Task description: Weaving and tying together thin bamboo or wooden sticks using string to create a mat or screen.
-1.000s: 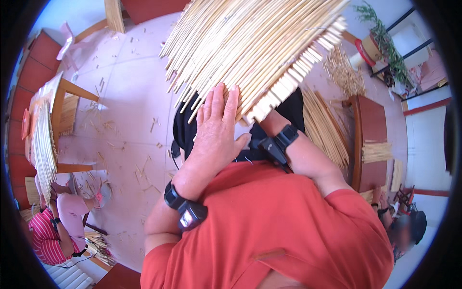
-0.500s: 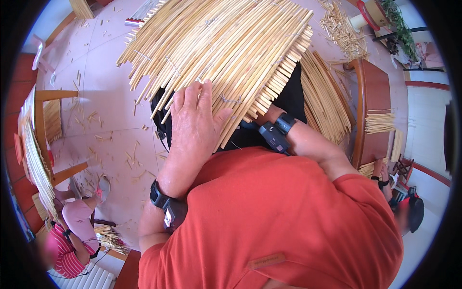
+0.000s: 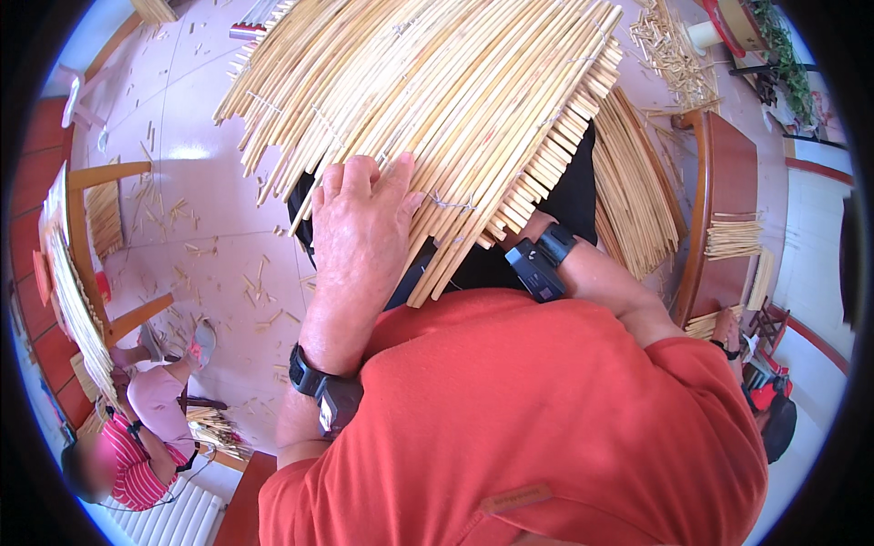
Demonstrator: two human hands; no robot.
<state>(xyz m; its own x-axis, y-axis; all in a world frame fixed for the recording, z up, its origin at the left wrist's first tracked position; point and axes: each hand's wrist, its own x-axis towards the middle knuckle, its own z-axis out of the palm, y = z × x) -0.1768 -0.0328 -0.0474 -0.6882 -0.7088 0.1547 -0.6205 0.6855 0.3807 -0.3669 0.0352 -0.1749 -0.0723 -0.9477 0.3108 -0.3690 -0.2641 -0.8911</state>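
Observation:
A mat of straight pale-yellow stalks (image 3: 437, 100), bound by thin grey ties, slants across my lap. My left hand (image 3: 360, 223) grips its near-left edge, with bent fingers over the stalks and the thumb toward a loose-ended grey tie (image 3: 448, 202). Several stalk ends stick out toward my body beside that hand. My right forearm (image 3: 596, 273) passes under the mat's right edge, where short cut ends form a stepped row. The mat hides my right hand (image 3: 537, 229) almost wholly, so its fingers do not show.
More long stalks (image 3: 637, 191) lie to the right, next to a brown wooden bench (image 3: 728, 182) with small bundles on it. Cut bits (image 3: 669, 55) litter the floor. One person (image 3: 137, 455) sits at the lower left near a wooden frame; another (image 3: 769, 409) is at the right.
The mat has shifted slightly right in the view, and its near stalk ends reach lower. My left hand's fingers have bent more. The right hand stays under the mat.

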